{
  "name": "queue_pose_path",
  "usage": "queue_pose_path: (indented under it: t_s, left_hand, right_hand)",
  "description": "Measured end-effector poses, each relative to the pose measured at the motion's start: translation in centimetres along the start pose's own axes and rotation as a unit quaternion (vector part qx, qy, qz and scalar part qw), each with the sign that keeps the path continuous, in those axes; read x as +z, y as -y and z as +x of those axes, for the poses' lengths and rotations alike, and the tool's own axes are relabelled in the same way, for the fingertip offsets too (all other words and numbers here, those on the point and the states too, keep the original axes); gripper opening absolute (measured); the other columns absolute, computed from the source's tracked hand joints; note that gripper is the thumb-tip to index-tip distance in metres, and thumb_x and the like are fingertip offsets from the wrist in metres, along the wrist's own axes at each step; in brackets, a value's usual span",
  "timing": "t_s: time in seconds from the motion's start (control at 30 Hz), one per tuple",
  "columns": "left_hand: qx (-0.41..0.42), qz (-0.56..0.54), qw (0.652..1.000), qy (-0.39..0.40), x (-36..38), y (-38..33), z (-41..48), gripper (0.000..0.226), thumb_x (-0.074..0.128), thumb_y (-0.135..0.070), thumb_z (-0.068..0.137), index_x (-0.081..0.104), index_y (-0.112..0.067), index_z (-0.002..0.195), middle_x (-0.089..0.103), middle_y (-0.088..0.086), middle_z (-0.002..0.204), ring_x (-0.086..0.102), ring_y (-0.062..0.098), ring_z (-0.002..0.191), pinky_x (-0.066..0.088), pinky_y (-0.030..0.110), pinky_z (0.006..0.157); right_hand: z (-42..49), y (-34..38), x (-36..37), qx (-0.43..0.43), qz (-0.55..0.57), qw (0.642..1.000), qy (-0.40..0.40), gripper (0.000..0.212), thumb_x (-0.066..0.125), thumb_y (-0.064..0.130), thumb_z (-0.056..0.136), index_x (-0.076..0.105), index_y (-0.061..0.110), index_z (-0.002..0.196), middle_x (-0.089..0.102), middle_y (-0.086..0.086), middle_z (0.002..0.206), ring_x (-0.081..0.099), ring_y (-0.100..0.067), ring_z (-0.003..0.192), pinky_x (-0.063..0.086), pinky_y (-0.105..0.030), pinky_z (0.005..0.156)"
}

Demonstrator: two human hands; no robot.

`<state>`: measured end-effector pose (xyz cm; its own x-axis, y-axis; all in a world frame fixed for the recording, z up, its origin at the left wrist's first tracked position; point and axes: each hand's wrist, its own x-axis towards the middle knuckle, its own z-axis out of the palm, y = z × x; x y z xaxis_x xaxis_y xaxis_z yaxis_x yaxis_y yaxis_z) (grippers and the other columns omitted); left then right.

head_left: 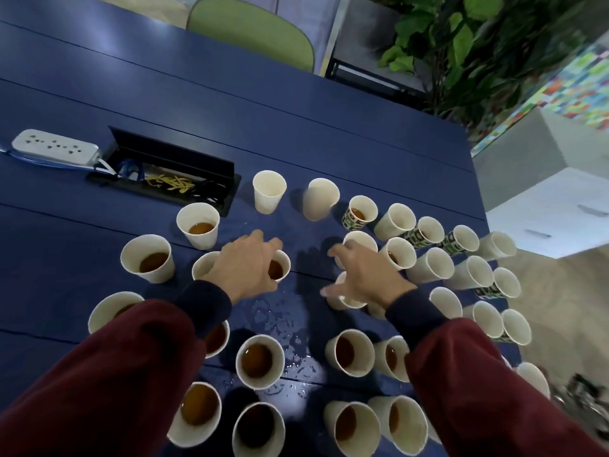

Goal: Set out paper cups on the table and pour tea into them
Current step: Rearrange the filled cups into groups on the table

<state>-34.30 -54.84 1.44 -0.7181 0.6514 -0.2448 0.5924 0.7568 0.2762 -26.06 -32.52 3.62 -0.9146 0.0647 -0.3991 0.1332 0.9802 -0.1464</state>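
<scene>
Several white paper cups stand on the dark blue table (230, 103). Many hold brown tea, such as one cup (198, 225) at the back left and another (258, 361) near me. A plain cup (269, 191) at the back looks dry inside, and the one beside it (321, 199) is blurred. My left hand (245, 263) grips a tea-filled cup (280, 267), fingers over its far side and thumb on the near side. My right hand (365, 275) hovers with fingers spread over a cup (344, 300) that it partly hides. No teapot is in view.
Spilled drops (283, 328) wet the table between the cups. A white power strip (56, 148) and an open cable box (164, 174) lie at the back left. Patterned cups (359, 212) crowd toward the table's right edge. Beyond it stand a green chair (253, 28), a plant (478, 44) and a white cabinet (543, 209).
</scene>
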Motion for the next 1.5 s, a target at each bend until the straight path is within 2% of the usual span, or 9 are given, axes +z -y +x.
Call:
queue_pose_path:
  t_s: [0.13,0.33,0.53,0.73,0.93,1.1,1.27,1.37,1.5]
  left_hand:
    - [-0.001,-0.007,1.000,0.001,0.2,-0.6,-0.8,0.047,0.074,-0.049,0.078,0.049,-0.026,0.111,0.050,0.001,0.105,0.058,0.025,0.095,0.052,0.042,0.080]
    - [0.006,-0.016,1.000,-0.006,0.1,-0.7,-1.9,0.049,0.072,-0.051,0.079,0.050,-0.028,0.117,0.052,0.001,0.109,0.059,0.024,0.095,0.048,0.037,0.078]
    - [0.023,0.003,1.000,0.000,0.7,-0.5,-2.3,0.052,0.070,-0.047,0.082,0.049,-0.026,0.123,0.053,0.003,0.116,0.059,0.024,0.102,0.047,0.033,0.081]
    - [0.041,0.033,0.998,0.017,1.7,-0.4,-2.1,0.062,0.069,-0.042,0.080,0.044,-0.026,0.135,0.049,0.006,0.124,0.055,0.026,0.108,0.047,0.036,0.086]
    - [0.040,0.009,0.999,0.017,2.3,-0.6,-1.5,0.058,0.065,-0.041,0.081,0.046,-0.025,0.133,0.049,0.007,0.123,0.052,0.026,0.109,0.051,0.040,0.087]
    - [0.026,-0.043,0.999,-0.012,2.7,-0.5,-0.6,0.055,0.072,-0.043,0.074,0.053,-0.025,0.122,0.051,0.007,0.120,0.055,0.025,0.108,0.053,0.043,0.088]
    - [0.005,-0.091,0.995,-0.034,2.7,-0.8,0.3,0.054,0.071,-0.049,0.072,0.050,-0.026,0.116,0.051,0.001,0.107,0.054,0.024,0.102,0.053,0.041,0.084]
    - [-0.012,-0.116,0.992,-0.044,1.9,-1.8,0.8,0.052,0.075,-0.044,0.072,0.052,-0.023,0.113,0.049,0.002,0.106,0.055,0.026,0.099,0.052,0.041,0.082]
    - [-0.005,-0.156,0.986,-0.053,1.2,-4.3,1.1,0.061,0.081,-0.038,0.070,0.050,-0.021,0.120,0.050,0.004,0.111,0.055,0.030,0.104,0.051,0.042,0.084]
  right_hand:
    - [-1.8,-0.2,2.1,-0.008,-0.114,0.993,0.030,0.087,0.084,0.046,0.067,0.044,0.019,0.140,0.047,-0.008,0.131,0.056,-0.034,0.115,0.054,-0.043,0.086]
    - [-2.4,0.6,0.9,-0.018,-0.119,0.993,-0.022,0.046,0.067,0.036,0.083,0.050,0.012,0.119,0.055,-0.010,0.113,0.062,-0.036,0.100,0.054,-0.044,0.073]
    - [1.1,4.4,-5.7,-0.063,0.002,0.992,-0.113,0.057,0.072,0.031,0.084,0.047,0.009,0.131,0.054,-0.015,0.124,0.054,-0.037,0.108,0.043,-0.041,0.085]
    - [9.1,10.4,-4.5,-0.133,-0.001,0.990,-0.042,0.060,0.072,0.031,0.083,0.048,0.013,0.135,0.050,-0.012,0.128,0.048,-0.033,0.117,0.039,-0.038,0.087]
    - [12.9,12.5,-2.0,-0.143,-0.027,0.989,-0.026,0.060,0.071,0.032,0.083,0.050,0.012,0.136,0.050,-0.013,0.127,0.052,-0.035,0.117,0.049,-0.045,0.086]
    - [11.3,10.5,-2.2,-0.135,0.084,0.986,-0.044,0.071,0.074,0.040,0.084,0.046,0.017,0.145,0.050,-0.008,0.136,0.055,-0.031,0.118,0.047,-0.044,0.096]
    - [4.8,5.4,-1.1,-0.063,0.228,0.960,-0.151,0.050,0.067,0.014,0.081,0.057,0.010,0.130,0.062,-0.011,0.123,0.059,-0.030,0.112,0.048,-0.046,0.096]
    - [0.9,3.0,0.8,-0.008,0.231,0.969,-0.084,0.068,0.073,0.008,0.077,0.048,0.009,0.140,0.056,-0.012,0.131,0.056,-0.029,0.117,0.047,-0.046,0.101]
    - [-2.0,1.5,3.4,-0.007,0.241,0.970,-0.013,0.105,0.087,0.022,0.072,0.023,0.016,0.155,0.040,-0.008,0.150,0.045,-0.023,0.135,0.041,-0.038,0.110]
